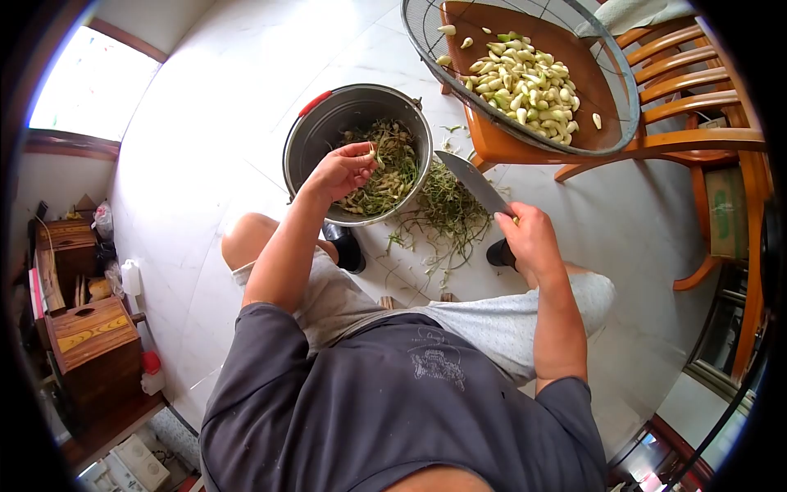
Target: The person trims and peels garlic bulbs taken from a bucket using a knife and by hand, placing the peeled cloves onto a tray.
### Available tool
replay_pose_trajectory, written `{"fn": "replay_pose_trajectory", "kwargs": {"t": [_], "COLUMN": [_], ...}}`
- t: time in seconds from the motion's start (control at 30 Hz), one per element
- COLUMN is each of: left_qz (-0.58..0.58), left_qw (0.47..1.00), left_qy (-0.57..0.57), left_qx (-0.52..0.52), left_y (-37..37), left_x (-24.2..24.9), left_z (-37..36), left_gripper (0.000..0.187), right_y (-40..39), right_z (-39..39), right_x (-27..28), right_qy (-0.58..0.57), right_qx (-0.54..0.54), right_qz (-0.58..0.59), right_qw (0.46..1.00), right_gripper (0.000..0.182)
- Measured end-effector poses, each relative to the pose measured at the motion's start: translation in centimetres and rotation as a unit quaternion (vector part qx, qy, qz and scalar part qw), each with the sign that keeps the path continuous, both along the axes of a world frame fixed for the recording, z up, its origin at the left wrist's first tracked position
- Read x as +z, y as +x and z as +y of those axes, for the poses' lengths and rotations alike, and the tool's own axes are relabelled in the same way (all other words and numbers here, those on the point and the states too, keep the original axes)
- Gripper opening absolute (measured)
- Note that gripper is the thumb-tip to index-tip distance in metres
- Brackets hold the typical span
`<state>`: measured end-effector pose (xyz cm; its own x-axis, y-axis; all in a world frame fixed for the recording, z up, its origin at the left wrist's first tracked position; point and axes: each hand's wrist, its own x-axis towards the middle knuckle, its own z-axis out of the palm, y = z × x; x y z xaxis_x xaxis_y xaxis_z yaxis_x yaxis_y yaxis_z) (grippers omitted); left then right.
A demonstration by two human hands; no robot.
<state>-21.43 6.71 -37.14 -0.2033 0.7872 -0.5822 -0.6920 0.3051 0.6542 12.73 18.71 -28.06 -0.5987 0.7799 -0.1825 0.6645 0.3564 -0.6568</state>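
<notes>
My left hand (339,172) is over the metal bucket (307,139), its fingers pinching a small pale onion-like bulb (374,154). Below it the bucket holds a heap of untrimmed bulbs with green and dry stalks (385,184). My right hand (529,239) is wrapped round the handle of a broad kitchen knife (474,182), whose blade points up and left toward the bucket's right side. Under the blade, a pile of cut green stalks and roots (447,213) lies on the floor.
A wire mesh basket (627,90) with many trimmed white bulbs (529,86) rests on a wooden chair (484,146) at upper right. My knees flank the bucket and the scraps. Wooden cabinets (94,336) stand at far left on the pale tiled floor (221,123).
</notes>
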Motion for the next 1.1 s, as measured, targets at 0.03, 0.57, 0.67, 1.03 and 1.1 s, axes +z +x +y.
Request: {"fn": "replay_pose_trajectory", "kwargs": {"t": [0.03, 0.57, 0.67, 1.03, 1.1], "left_qz": [0.007, -0.019, -0.021, -0.032, -0.03], "left_qw": [1.0, 0.994, 0.993, 0.996, 0.996], "left_qy": [-0.003, 0.101, 0.112, 0.088, 0.087], "left_qx": [0.009, -0.03, -0.028, 0.009, 0.001], "left_y": [0.0, 5.9, 7.9, 12.1, 12.2], "left_x": [-0.2, 2.8, 2.8, 4.4, 4.3], "left_z": [0.0, -0.4, -0.3, 0.4, 0.5], "left_gripper": [0.022, 0.009, 0.011, 0.018, 0.018], "right_y": [0.0, -1.9, -2.0, -2.3, -2.4], "right_z": [0.0, -1.4, -1.9, -2.2, -2.3], "right_x": [-0.2, 0.5, 0.1, 0.5, 0.6], "right_qy": [0.005, 0.044, 0.085, 0.264, 0.281], "right_qx": [0.002, 0.04, 0.072, 0.139, 0.143], "right_qz": [-0.001, 0.144, 0.176, 0.169, 0.169], "right_qw": [1.0, 0.988, 0.978, 0.939, 0.934], "right_gripper": [0.022, 0.017, 0.021, 0.025, 0.025]}}
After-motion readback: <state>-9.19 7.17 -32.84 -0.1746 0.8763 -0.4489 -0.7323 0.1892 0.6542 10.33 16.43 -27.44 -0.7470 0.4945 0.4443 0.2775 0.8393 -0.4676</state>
